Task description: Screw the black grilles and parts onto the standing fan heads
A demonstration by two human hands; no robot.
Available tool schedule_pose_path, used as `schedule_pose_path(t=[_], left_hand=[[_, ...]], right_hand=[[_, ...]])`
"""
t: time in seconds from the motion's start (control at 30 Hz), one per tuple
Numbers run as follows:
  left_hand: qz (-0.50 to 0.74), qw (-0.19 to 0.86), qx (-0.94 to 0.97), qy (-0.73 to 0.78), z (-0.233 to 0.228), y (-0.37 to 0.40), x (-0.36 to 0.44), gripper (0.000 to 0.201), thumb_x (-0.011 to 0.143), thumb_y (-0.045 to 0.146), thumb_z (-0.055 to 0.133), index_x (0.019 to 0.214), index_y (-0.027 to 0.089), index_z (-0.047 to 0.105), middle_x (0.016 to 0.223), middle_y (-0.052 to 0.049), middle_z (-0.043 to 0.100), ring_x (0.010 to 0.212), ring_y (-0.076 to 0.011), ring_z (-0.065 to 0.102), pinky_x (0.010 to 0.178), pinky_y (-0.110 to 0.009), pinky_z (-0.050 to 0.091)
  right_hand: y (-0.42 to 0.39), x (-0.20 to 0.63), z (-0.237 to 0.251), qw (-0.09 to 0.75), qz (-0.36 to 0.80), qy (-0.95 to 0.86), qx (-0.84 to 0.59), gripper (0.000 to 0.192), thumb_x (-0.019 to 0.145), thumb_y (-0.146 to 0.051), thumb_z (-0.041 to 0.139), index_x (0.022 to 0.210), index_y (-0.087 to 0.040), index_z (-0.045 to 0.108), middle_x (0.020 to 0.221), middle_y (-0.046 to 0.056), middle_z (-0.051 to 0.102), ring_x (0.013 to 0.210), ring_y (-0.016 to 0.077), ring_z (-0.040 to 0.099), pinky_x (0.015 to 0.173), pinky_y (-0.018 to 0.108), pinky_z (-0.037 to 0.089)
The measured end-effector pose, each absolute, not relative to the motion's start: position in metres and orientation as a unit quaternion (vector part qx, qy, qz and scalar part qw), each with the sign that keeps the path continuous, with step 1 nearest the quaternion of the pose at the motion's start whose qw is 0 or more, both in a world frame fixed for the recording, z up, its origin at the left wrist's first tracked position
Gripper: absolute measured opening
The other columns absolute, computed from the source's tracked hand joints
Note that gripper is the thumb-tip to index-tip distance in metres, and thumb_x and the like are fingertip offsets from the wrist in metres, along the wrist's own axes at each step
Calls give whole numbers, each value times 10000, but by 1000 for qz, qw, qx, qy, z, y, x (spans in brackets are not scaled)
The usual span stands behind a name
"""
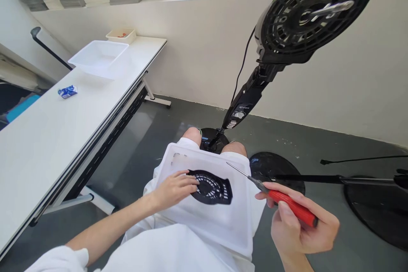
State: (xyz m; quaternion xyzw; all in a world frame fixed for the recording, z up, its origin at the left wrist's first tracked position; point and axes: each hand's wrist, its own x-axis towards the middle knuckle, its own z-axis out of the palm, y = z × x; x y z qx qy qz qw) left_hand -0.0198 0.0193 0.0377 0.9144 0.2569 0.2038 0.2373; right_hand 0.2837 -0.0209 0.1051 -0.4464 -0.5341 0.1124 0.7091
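A shallow white plastic tray rests across my lap. In it lies a black vented plastic cover with a round grille pattern. My left hand lies over the cover's left end, fingers stretched out; whether it grips the edge is hidden. My right hand is closed round the red handle of a screwdriver, to the right of the tray. The screwdriver's thin shaft points up and left above the tray, its tip apart from the cover.
A black stand fan without a front grille rises ahead, its base beyond my knees. More black bases and poles lie on the right. On the left table are a white bin, a small cream tray and a blue packet.
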Motion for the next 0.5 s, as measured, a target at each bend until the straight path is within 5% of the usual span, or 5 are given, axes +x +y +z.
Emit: schedule_pose_path(t=[0.1,0.27,0.5], left_hand=[[94,232,939,238,25,5,-3,277,1082,164,457,1188,237,702,1372,-20,747,1338,-182,667,1292,-440,404],[44,290,932,212,29,-7,0,436,1069,460,538,1471,293,568,1615,-42,550,1526,-203,486,1295,-384,390],[2,121,908,400,37,26,-44,186,1035,164,571,1143,176,722,1119,-92,764,1153,-232,682,1025,-389,554]], right_hand=[[-25,283,99,675,144,-557,-461,358,881,-21,626,1163,-242,632,1042,34,800,665,175,745,503,317,610],[-25,278,82,486,108,-727,-473,330,941,-74,576,1223,-246,574,1073,78,797,795,174,779,682,312,663],[-19,259,61,431,98,-786,-432,257,949,-89,567,1166,-225,588,1061,97,798,856,172,787,682,256,640]])
